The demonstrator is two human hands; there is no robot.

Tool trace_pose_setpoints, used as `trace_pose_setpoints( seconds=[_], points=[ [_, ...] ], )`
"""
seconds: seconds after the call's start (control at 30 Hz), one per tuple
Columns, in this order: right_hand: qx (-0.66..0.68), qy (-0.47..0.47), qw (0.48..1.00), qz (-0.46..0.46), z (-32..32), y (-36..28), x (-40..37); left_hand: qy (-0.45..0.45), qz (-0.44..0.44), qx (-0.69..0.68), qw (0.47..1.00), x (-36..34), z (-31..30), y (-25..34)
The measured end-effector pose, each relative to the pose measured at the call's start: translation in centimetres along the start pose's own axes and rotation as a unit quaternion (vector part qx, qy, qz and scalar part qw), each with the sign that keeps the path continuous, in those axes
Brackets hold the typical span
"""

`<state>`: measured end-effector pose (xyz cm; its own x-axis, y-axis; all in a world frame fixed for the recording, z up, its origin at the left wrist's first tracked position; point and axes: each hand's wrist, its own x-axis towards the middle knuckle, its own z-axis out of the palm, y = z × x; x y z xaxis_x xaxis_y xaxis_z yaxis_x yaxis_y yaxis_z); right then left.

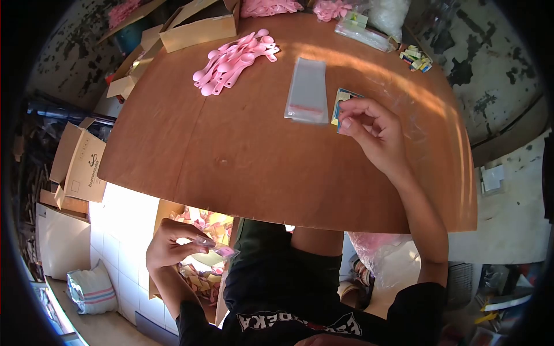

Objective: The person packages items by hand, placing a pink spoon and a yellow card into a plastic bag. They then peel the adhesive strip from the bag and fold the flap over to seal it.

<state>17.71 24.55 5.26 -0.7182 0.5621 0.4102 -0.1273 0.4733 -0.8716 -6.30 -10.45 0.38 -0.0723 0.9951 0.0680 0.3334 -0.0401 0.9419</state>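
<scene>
Over an open cardboard box below the table's front edge, my left hand [172,243] pinches a small clear plastic packet [224,251] with something pink inside. The box is full of similar packets [202,222] showing pink and yellow. My right hand [372,130] is above the table, thumb and forefinger closed over a small printed card [348,93] with a blue edge. The fingertips overlap the card, and I cannot tell if they grip it. Just left of it lies a stack of clear plastic sleeves [307,86]. Farther left is a pile of pink measuring spoons [235,60].
Small yellow-and-white boxes or cards [415,58] lie at the table's [259,161] far right. Along the back edge stand a cardboard carton [199,29], pink bundles [271,7] and a plastic-wrapped pack [363,34]. Another carton [83,161] and a white sack [92,288] are at left.
</scene>
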Motion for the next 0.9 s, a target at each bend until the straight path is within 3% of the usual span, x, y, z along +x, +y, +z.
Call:
trace_pose_setpoints(
  seconds=[0.07,0.13,0.2,0.23,0.3,0.33,0.37,0.4,0.47,0.5,0.53,0.57,0.6,0.67,0.73,0.83,0.9],
  points=[
    [-0.012,-0.017,1.0,0.015,-0.6,0.9,0.7,0.129,-0.164,-0.012,0.978,-3.9,0.9,-4.9],
    [-0.04,-0.011,0.999,0.007,-0.4,1.5,1.8,0.158,-0.353,0.25,0.888,-5.5,1.1,-7.1],
    [-0.15,-0.025,0.986,-0.068,0.0,2.9,3.5,0.151,-0.357,0.432,0.814,-9.0,2.4,-11.6],
    [-0.146,-0.022,0.986,-0.073,0.2,3.5,4.5,0.121,-0.419,0.36,0.825,-10.0,3.1,-12.3],
    [-0.324,-0.072,0.938,-0.102,0.5,4.6,6.5,-0.007,-0.44,0.351,0.826,-9.5,3.9,-12.2],
    [-0.323,-0.064,0.939,-0.104,0.9,5.2,7.6,0.008,-0.368,0.358,0.858,-9.9,4.7,-13.4],
    [-0.347,-0.119,0.927,-0.077,1.2,5.8,8.8,-0.022,-0.432,0.091,0.897,-4.9,5.5,-7.0],
    [-0.371,-0.182,0.91,-0.049,1.5,6.3,9.5,-0.056,-0.286,0.062,0.955,-3.7,5.7,-4.6],
    [-0.367,-0.192,0.909,-0.038,1.8,7.8,9.9,-0.091,-0.123,0.041,0.987,-0.5,5.8,1.1],
    [-0.365,-0.206,0.908,-0.025,1.8,8.1,10.2,-0.078,-0.052,0.035,0.995,0.8,5.9,3.1],
    [-0.365,-0.205,0.908,-0.029,1.9,7.7,10.3,-0.075,-0.051,0.037,0.995,2.0,5.3,5.1],
    [-0.375,-0.206,0.904,-0.021,2.0,7.0,10.1,-0.095,0.024,0.101,0.99,3.4,4.6,6.9],
    [-0.385,-0.206,0.899,-0.013,2.0,6.7,10.1,-0.115,0.099,0.165,0.975,5.1,4.0,7.9],
    [-0.395,-0.2,0.896,-0.026,2.1,7.4,10.2,-0.08,0.176,0.165,0.967,9.1,3.5,8.3],
    [-0.403,-0.19,0.894,-0.035,2.1,7.5,10.1,-0.062,0.141,0.212,0.965,13.8,2.9,8.4],
    [-0.429,-0.185,0.882,-0.058,2.0,7.3,9.8,0.039,0.162,0.288,0.943,20.8,2.9,5.3],
    [-0.388,-0.152,0.906,-0.076,1.7,7.8,9.8,0.053,0.16,0.304,0.937,23.7,3.0,2.9]
  ],
)
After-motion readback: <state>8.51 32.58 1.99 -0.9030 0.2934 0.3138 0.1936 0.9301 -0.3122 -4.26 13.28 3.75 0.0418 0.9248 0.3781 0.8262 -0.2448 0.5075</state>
